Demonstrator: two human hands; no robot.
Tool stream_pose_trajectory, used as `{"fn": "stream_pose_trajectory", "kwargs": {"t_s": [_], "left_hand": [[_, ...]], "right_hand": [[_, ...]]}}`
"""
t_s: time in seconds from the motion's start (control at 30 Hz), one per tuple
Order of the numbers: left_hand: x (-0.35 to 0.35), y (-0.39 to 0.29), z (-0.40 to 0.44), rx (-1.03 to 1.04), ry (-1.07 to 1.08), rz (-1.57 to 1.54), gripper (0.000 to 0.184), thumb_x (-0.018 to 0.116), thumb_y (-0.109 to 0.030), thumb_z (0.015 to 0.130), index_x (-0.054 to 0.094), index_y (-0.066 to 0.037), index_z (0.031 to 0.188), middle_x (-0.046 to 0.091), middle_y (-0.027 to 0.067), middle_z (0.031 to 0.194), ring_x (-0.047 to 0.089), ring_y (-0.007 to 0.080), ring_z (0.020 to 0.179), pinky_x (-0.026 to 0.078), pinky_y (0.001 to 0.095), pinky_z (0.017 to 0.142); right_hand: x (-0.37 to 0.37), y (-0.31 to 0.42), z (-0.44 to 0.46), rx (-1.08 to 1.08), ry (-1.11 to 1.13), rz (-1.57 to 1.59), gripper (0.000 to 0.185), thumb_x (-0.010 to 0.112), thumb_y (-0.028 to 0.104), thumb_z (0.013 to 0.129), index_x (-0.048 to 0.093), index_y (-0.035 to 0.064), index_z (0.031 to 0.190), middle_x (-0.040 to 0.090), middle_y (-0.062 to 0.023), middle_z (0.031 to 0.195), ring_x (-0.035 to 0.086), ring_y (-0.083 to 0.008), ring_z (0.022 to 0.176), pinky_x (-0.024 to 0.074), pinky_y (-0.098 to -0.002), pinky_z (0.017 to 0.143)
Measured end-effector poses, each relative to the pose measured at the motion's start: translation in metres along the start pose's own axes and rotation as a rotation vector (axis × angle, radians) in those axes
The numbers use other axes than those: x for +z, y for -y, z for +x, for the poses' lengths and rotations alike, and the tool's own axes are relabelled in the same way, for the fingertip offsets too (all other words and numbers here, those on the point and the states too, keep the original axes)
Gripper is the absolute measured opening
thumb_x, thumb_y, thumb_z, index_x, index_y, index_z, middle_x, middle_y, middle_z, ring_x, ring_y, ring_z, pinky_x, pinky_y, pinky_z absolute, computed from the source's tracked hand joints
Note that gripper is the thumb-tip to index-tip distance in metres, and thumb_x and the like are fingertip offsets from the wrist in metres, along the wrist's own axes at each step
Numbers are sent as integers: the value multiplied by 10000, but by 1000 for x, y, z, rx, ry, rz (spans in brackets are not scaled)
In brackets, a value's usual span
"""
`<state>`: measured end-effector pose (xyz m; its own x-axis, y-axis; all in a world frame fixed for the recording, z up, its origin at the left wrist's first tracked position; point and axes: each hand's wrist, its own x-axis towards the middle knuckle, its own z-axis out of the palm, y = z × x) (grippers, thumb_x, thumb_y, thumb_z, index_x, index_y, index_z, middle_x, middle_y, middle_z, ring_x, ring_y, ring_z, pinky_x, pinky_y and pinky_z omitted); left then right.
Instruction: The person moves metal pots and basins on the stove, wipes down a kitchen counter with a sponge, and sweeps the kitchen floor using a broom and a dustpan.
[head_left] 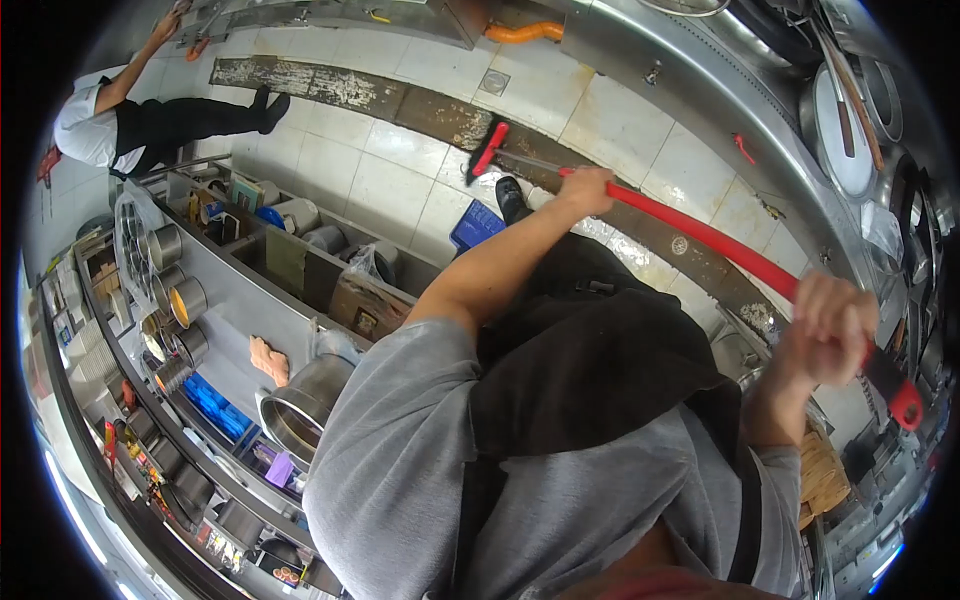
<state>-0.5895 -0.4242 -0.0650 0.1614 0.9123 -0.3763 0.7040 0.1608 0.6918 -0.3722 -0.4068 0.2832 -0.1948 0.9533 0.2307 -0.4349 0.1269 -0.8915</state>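
A long red pole [700, 230] runs across the view, with a red-and-black head [488, 152] at its far end, over the tiled floor beside a dark worn strip [425, 112]. My left hand [590, 190] is wrapped round the pole where the red grip meets the thinner metal shaft. Closer to the black end of the handle, my right hand [835, 325] also grips it and looks blurred. A black shoe [512, 198] is near the head, with a blue container [477, 226] beside it.
A steel counter [235, 290] with pots stands left, with shelves of containers behind it. Another person [130, 125] in a white top stands at the upper left. A steel cooking counter [690, 120] curves along the upper right, near pans and an orange pipe [525, 33].
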Motion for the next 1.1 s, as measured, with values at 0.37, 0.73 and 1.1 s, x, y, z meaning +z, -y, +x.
{"fn": "stream_pose_trajectory", "kwargs": {"t_s": [0.37, 0.73, 1.1], "left_hand": [[-50, -108, -15, 282, 161, -108, 207, 674, -277, 721, 653, -90, 810, 656, 161, 799, 629, 353, 824, 498, 429, 745], [-53, 74, -40, 194, -31, 103, 192, 643, -266, 651, 657, -87, 719, 639, 163, 729, 621, 372, 756, 504, 451, 713], [-23, -89, -6, 332, 301, -146, 214, 611, -215, 652, 698, -58, 768, 660, 184, 785, 631, 357, 818, 503, 427, 776]], "right_hand": [[-66, 127, 11, -163, 94, -71, 321, 513, 119, 823, 333, 163, 561, 332, 15, 502, 308, -87, 440, 279, -250, 502], [21, -52, -5, 8, -322, 154, 338, 449, 140, 916, 319, 127, 604, 290, 24, 510, 265, -100, 434, 263, -285, 451], [0, 78, -7, -199, -209, -173, 375, 453, 173, 931, 321, 159, 580, 305, 16, 517, 295, -85, 430, 276, -243, 458]]}}
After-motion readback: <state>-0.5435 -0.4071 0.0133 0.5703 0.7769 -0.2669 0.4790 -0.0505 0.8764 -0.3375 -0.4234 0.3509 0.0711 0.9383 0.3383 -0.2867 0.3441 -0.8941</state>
